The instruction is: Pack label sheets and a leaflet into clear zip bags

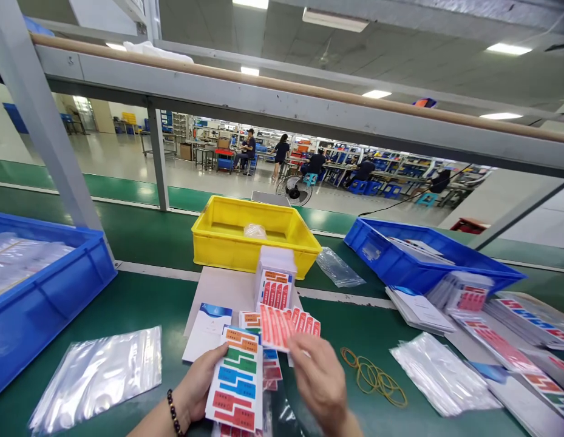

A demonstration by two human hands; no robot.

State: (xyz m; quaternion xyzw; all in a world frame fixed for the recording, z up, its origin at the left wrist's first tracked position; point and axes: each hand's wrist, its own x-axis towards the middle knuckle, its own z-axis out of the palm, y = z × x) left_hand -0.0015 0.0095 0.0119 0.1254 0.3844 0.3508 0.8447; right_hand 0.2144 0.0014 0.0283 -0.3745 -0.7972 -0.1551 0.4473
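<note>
Multicoloured label sheet (237, 381) and red label sheet (275, 328)
Rests face up in the left hand (200, 381), with orange, green, blue and red blocks on white; juts from the right hand (320, 382), blurred, banded in red, near the first one's top edge.

In front of the yellow bin (227, 252), the left hand (198, 383) grips, thumb uppermost; the right hand (322, 377) pinches, fingers bent.

Grey ceiling (195, 27), bright light panels (251, 71), pale glossy floor (120, 159). Off-white frame (44, 103) along green tabletop's (131, 303) far edge — wood-topped crossbeam (263, 97) spanning above. Past that edge, near its middle: round fan (294, 191). Farther back — cluttered workbenches (343, 165), blue stools (427, 199), several people (282, 150).
</note>
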